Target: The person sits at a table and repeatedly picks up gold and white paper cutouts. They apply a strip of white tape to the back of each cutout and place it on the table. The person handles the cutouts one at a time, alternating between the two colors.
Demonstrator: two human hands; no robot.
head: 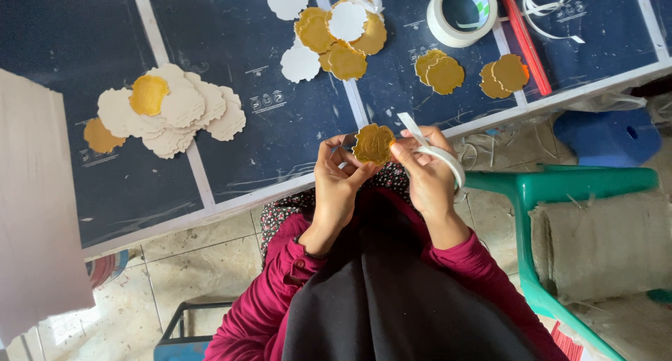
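Dark apron and magenta sleeves (266, 305) fill the lower centre, nearest the lens, the person seated at the table edge. Table (231, 144), dark blue sheets with white seams, spans the upper frame and serves as a sorting surface. Green plastic chair (553, 193), right, carries a folded grey mat. Pale board (35, 200), left edge. Heap of cream scalloped cut-outs (178, 112), upper left, topped by one gold piece, apparently blanks laid ready. Mixed gold and white cut-outs (336, 36), upper centre; two gold pairs (439, 71) and (505, 74), upper right, set apart, likely finished. Tape roll (462, 11), top right, with a red strip (525, 39) beside it. Left hand (336, 182), centre: fingers curled, thumb and fingertips pinching the left edge of a gold scalloped disc (373, 144), which is held just off the table edge, clear of the surface so both sides can be reached. Right hand (428, 172): fingers closed on the disc's right edge and on a white tape strip (413, 129); a smaller tape ring (448, 161) sits about its fingers.
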